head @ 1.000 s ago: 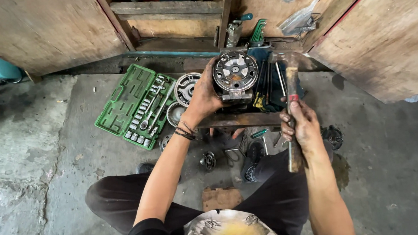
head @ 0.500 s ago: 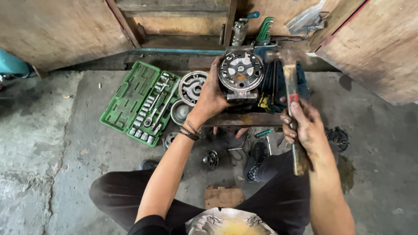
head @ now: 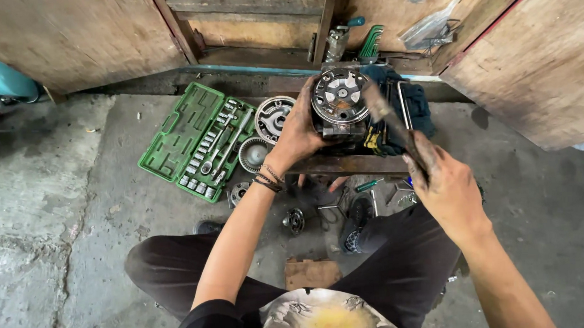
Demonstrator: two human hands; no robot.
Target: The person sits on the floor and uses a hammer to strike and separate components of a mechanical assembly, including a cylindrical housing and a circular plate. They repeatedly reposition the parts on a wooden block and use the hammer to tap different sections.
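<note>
The left hand (head: 299, 133) is gripping the side of a round, grimy metal compressor body (head: 339, 104) sitting on a worn wooden block (head: 350, 164). The right hand (head: 449, 194) is closed around the handle of a blurred hammer (head: 387, 118), its head lying over the compressor's edge. An open green socket case (head: 197, 140) is lying left on the concrete floor (head: 80, 210).

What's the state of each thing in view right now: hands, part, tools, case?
left hand: gripping the side of the round metal assembly
round metal assembly: face up on a wooden block
wooden block: flat, under the assembly
right hand: closed on the hammer handle
hammer: raised, head blurred over the assembly
socket set case: open on the floor, sockets inside
</note>
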